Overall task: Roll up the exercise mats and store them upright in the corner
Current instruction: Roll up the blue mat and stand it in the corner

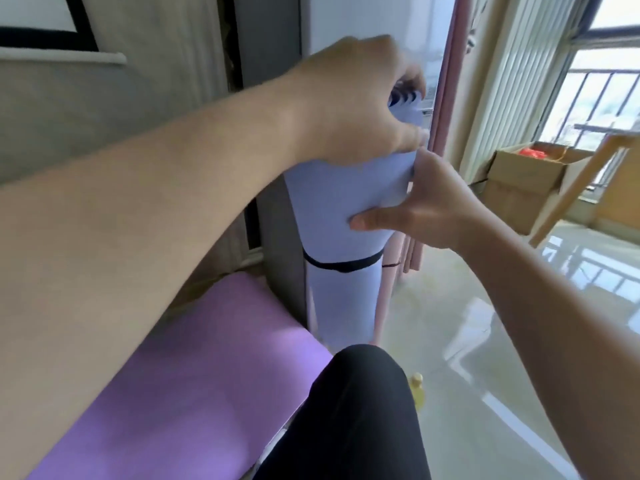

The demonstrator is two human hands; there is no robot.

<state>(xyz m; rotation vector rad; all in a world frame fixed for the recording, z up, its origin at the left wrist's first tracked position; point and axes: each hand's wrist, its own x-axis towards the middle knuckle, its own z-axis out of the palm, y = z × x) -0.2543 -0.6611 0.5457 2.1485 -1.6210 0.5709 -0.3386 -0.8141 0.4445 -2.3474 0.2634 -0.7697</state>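
Note:
A rolled light-blue exercise mat (341,216) stands upright on the floor against a grey wall corner, with a black strap (341,266) around its middle. My left hand (356,98) grips the top end of the roll, fingers curled over its rim. My right hand (420,202) holds the roll's right side just below, thumb pressed across the front. A purple mat (194,368) lies flat on the floor at the lower left.
A pink curtain (446,98) hangs right behind the roll. A cardboard box (523,181) and a wooden chair leg (581,181) stand at the right by the window. My black-trousered knee (360,410) is below; a small yellow bottle (417,389) sits on the shiny floor.

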